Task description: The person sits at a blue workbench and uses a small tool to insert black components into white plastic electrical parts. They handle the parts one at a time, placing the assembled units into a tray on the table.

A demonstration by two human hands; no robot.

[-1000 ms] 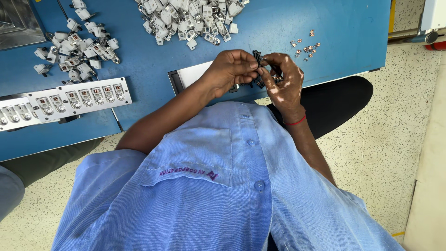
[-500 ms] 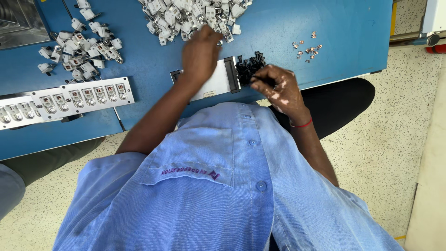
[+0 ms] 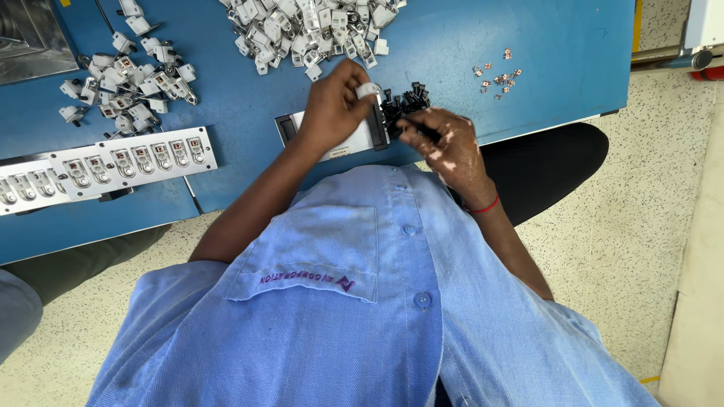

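White plastic shows between the fingers [image 3: 360,84] of the left hand [image 3: 335,113]: they are closed on one small white clip [image 3: 367,90], held just above the near end of a flat white tray [image 3: 354,139] on the counter [image 3: 241,113]. The right hand [image 3: 445,143] rests just beside it, fingers curled together over a pile of small black parts [image 3: 403,102]; whether they grip one cannot be told.

Judged step: one white clip is picked and brought toward the black parts for joining. The next move calls for a single black part separated from the pile and lined up with the clip.

Further out lie a large heap of white clips [image 3: 309,26], a smaller heap [image 3: 124,79] to the left, a few small metal pieces [image 3: 498,75] to the right, and a grey strip of filled slots [image 3: 105,167].
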